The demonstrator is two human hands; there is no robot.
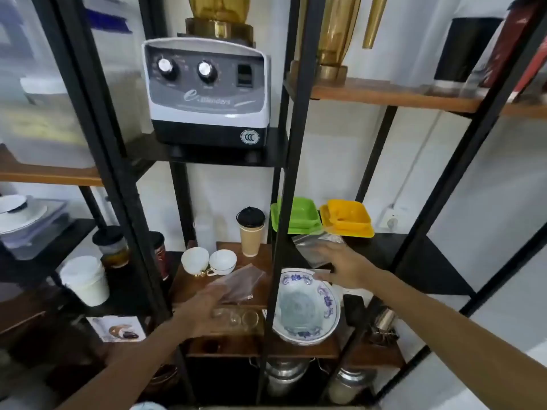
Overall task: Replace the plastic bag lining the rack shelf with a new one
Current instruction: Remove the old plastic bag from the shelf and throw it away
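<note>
Left hand (204, 303) pinches a clear plastic bag (241, 284) at its near corner, just left of the blue-patterned bowl (307, 306), over the wooden shelf (207, 279). Right hand (340, 266) grips a second clear bag (318, 247) just behind that bowl (which is the old liner, I can't tell). Best to keep the two bags well apart, spread the incoming one flat with fingertips at opposite corners, and steer clear of the white cups (208, 260) and paper coffee cup (251, 232) left of the bowl.
</note>
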